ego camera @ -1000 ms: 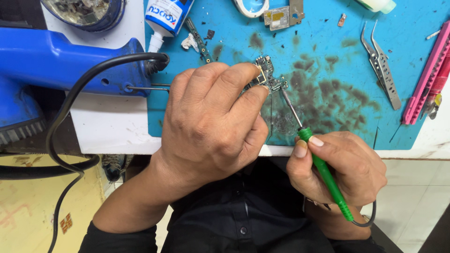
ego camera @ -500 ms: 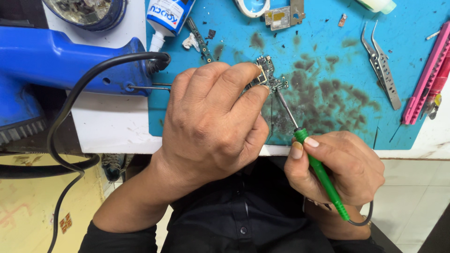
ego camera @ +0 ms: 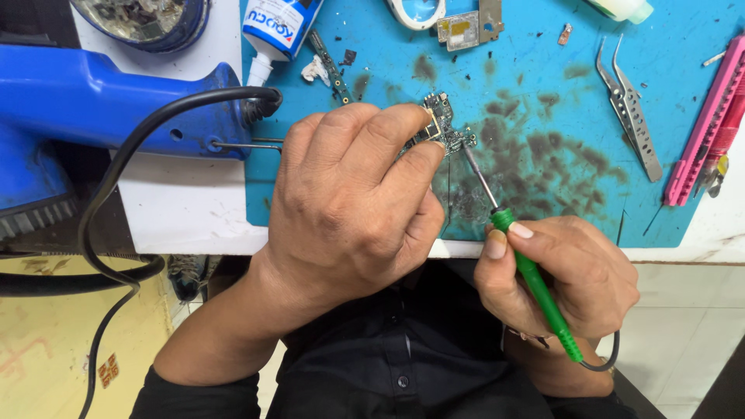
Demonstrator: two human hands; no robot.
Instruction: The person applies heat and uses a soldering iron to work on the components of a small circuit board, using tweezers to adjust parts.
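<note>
The small circuit board point(ego camera: 439, 128) was a dark, irregular piece crowded with tiny components and a pale gold patch near its upper edge. It sat just above the blue work mat point(ego camera: 543, 93), over a part of the mat smeared with dark stains, roughly at the middle of the view.

The left hand point(ego camera: 349, 206) lay over the near edge of the mat with its fingers curled close together, and the fingertips pinched the board's left side, so much of the board was hidden beneath them. The right hand point(ego camera: 563, 275) was closed around the green handle of a soldering iron point(ego camera: 531, 271), thumb and forefinger pressed near the front of the grip. The iron's thin metal tip slanted up to the left and met the board's lower right corner. A dark cord left the back of the handle below the wrist.

One board was in hand, and one iron. On the mat lay one pair of metal tweezers point(ego camera: 628, 109) at the upper right, one pink tool point(ego camera: 710, 132) at the right edge, and one small metal shield plate point(ego camera: 469, 23) near the top. One white glue tube point(ego camera: 275, 31) pointed down at the mat's upper left corner. One blue hot-air tool point(ego camera: 101, 101) with a black cable point(ego camera: 116, 178) rested on the white table to the left.
</note>
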